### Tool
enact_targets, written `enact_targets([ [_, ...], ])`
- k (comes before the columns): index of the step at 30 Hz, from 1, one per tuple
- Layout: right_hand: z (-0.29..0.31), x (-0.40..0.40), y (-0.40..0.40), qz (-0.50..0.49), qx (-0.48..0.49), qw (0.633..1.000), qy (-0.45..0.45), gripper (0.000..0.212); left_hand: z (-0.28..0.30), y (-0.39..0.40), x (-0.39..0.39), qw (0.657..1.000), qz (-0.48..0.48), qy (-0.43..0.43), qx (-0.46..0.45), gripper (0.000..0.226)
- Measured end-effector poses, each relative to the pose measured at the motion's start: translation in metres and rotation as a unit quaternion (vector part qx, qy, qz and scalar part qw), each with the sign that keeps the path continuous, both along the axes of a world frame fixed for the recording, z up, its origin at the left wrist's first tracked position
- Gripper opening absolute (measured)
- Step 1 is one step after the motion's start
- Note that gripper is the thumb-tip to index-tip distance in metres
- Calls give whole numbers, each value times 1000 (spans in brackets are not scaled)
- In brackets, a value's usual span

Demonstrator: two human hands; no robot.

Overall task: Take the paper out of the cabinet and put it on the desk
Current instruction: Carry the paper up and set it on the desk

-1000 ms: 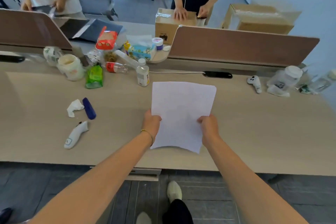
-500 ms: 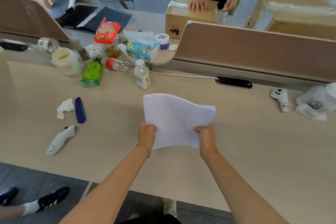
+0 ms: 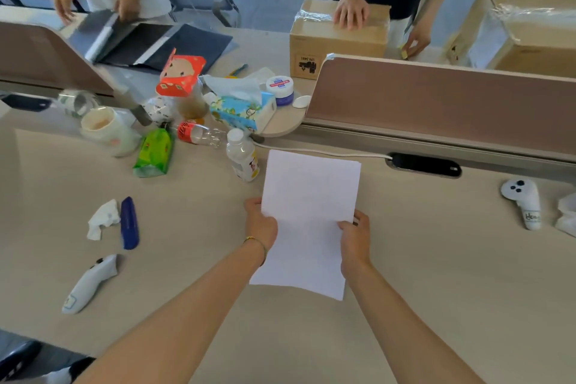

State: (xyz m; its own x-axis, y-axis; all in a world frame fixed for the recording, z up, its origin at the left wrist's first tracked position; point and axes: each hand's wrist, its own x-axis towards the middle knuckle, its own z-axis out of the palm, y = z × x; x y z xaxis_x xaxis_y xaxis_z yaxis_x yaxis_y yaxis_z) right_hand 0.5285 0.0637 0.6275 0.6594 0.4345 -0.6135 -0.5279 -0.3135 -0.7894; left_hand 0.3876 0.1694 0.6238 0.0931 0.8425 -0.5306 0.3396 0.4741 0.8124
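A blank white sheet of paper (image 3: 308,215) is held flat over the middle of the light wooden desk (image 3: 436,274). My left hand (image 3: 260,223) grips its left edge, and my right hand (image 3: 353,241) grips its right edge. The sheet's far end lies close to the desk surface, just right of a small white bottle (image 3: 242,155). I cannot tell whether the paper touches the desk. No cabinet is in view.
Clutter fills the desk's left part: a tissue box (image 3: 243,107), a green packet (image 3: 154,153), a white cup (image 3: 107,131), a blue pen case (image 3: 129,223), a crumpled tissue (image 3: 103,221) and a white thermometer (image 3: 88,285). A white controller (image 3: 523,201) lies at right. Brown partitions (image 3: 442,103) and two people stand behind.
The paper was bent half a second ago and is now flat and stretched out further forward over the desk. Both hands keep their grip on its edges.
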Motion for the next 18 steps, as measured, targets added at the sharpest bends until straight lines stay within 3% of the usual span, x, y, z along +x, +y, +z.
enact_targets([
  [5, -30, 11, 25, -33, -2, 999, 21, 39, -37, 26, 14, 999, 8, 38, 1, 50],
  [9, -49, 19, 39, -25, -10, 1000, 11, 41, -56, 38, 18, 1000, -5, 26, -16, 32],
  [13, -60, 18, 44, -32, -16, 998, -43, 37, -71, 43, 20, 998, -4, 69, 0, 43],
  [16, -66, 13, 51, -11, -78, 994, -80, 73, -58, 40, 29, 997, 10, 71, -7, 51],
  [18, -66, 8, 55, 19, -96, 989, -107, 83, -54, 37, 35, 997, 10, 82, -4, 61],
])
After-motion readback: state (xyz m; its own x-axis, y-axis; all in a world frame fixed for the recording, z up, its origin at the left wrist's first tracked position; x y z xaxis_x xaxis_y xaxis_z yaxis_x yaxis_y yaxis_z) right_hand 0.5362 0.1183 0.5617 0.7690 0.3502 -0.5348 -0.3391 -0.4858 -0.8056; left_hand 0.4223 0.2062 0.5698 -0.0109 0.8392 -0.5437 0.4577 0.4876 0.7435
